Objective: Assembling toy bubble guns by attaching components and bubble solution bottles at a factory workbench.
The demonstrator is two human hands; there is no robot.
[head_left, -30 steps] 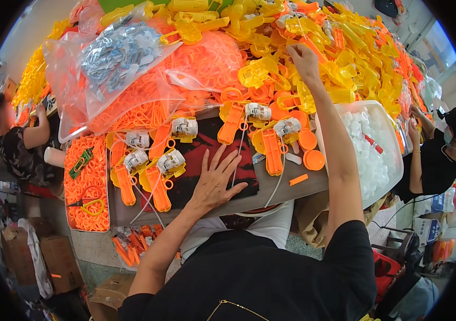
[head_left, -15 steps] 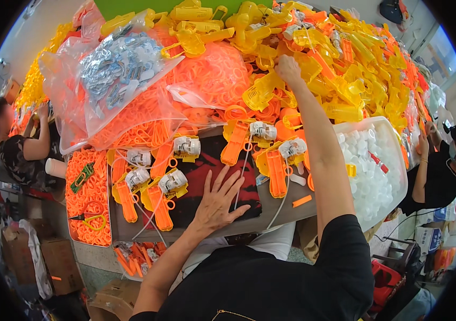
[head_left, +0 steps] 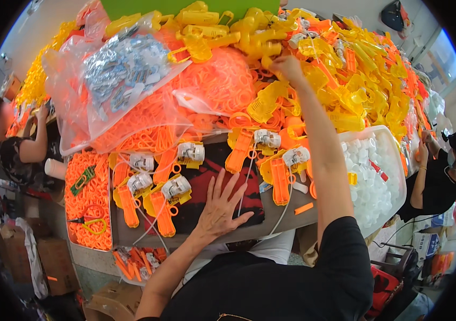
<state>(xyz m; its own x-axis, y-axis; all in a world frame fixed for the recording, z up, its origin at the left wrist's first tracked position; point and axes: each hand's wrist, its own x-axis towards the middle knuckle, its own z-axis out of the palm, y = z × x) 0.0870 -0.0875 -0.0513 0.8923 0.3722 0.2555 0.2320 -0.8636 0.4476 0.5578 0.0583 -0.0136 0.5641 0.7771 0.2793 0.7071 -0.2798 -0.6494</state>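
One left hand (head_left: 221, 211) spread on red-black mat (head_left: 251, 207), right hand (head_left: 288, 69), grip unclear, near curved plastic shells (head_left: 264, 102)

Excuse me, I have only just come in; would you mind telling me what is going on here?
A seated person is working at a table piled with plastic parts. Their right hand reaches into the heap of yellow parts; whether it holds one is unclear. Their left hand lies spread on a black-and-red mat. Around it lie several orange-and-yellow pieces with white units and cords. Scissors rest on small orange pieces at the left.
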